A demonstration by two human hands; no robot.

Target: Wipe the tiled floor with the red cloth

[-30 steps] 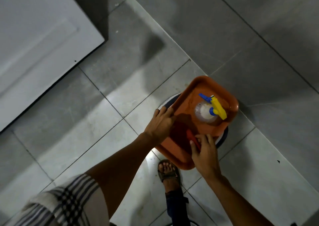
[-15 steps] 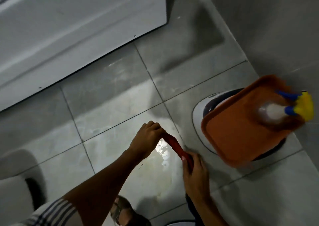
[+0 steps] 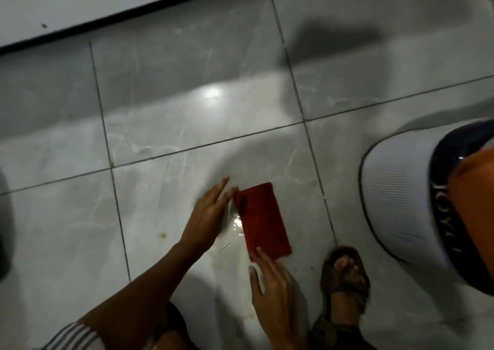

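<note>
Red cloth (image 3: 263,220) lying flat on wet tiled floor (image 3: 165,114), left hand (image 3: 207,213) stretched flat, fingers apart, tips touching cloth's far corner, right hand (image 3: 270,283) spread wide, fingertips on its near edge, gripping nothing

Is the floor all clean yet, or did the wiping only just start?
Only just starting. Done: the red cloth lies flat on the tiled floor, over a shiny wet patch. In hand: the left hand touches the cloth's far corner and the right hand its near edge, fingers open. Left: the wet patch beside the cloth and a small yellowish spot still show.
</note>
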